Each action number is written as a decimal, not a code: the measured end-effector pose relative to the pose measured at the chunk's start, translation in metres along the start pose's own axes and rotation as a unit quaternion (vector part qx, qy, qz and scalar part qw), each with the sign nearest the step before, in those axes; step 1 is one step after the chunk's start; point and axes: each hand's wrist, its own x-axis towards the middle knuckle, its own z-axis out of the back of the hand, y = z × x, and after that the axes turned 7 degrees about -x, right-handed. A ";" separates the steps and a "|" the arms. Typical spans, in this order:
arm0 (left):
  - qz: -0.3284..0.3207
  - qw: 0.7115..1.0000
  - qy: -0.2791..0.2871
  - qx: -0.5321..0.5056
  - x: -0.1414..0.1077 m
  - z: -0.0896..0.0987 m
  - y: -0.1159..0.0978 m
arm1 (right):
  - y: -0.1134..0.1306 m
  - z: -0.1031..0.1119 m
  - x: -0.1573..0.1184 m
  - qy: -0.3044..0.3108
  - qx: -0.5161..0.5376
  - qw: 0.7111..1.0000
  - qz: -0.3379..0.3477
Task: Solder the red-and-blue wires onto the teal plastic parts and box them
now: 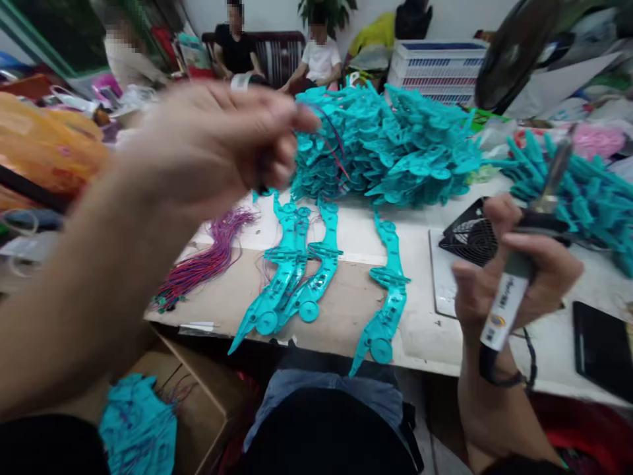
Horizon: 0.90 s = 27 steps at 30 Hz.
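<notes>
My left hand (232, 138), blurred, is raised over the table with its fingers pinched on thin red and blue wires (337, 148). A dark bit shows under its curled fingers, too blurred to name. My right hand (524, 264) is closed around a soldering iron (504, 303), its metal tip pointing up and its cord hanging down. Between my hands several turquoise plastic bow-shaped pieces (319, 264) lie on the table; one piece (388, 284) lies apart on the right. Some pieces on the left have thin wires on them. A bundle of red and blue wires (208, 264) lies on the left.
Behind rises a big heap of turquoise pieces (395, 145), with another pile (593, 204) at right. A small black fan (469, 231) and a black tablet-like slab (601, 346) are near my right hand. A cardboard box (198, 402) with turquoise pieces stands below left. People sit behind.
</notes>
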 end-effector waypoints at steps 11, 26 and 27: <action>0.099 0.907 0.196 -0.360 -0.020 -0.110 0.136 | -0.013 0.043 -0.046 0.233 0.216 0.863 -0.392; 0.138 0.965 0.193 -0.115 -0.025 -0.152 0.221 | -0.098 -0.028 -0.039 0.338 -0.032 0.936 -0.092; 0.146 0.966 0.188 -0.106 -0.022 -0.158 0.226 | -0.094 -0.023 -0.052 0.313 -0.029 0.941 -0.127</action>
